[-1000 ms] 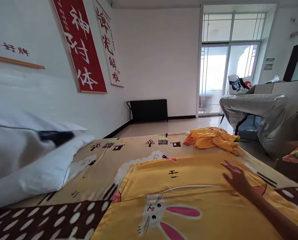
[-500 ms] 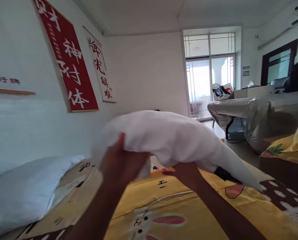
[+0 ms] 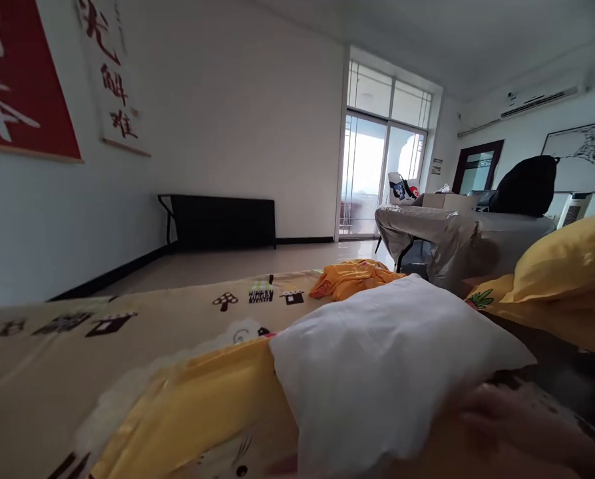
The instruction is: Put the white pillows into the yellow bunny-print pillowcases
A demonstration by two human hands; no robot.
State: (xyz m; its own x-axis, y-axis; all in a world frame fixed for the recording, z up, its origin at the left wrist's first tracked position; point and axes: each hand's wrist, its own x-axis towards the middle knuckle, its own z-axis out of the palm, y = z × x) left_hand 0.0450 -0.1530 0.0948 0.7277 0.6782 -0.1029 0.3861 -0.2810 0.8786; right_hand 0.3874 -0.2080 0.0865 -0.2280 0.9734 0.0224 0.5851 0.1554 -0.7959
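A white pillow lies on the yellow and beige patterned bedding, right of centre. At its lower right edge is my right hand, strongly blurred, with the forearm running to the bottom right corner. Whether its fingers grip anything is too smeared to tell. My left hand does not show. Behind the pillow, an orange cloth is bunched at the far edge of the bedding.
A yellow pillow sits at the right. Beyond the bedding stands a plastic-covered table bearing a box and a black bag. A black folded panel leans at the far wall.
The view has swung right. The white pillow, lifted between both hands before, now rests on the bedding. My left hand has left the view, and my right hand is at the lower right.
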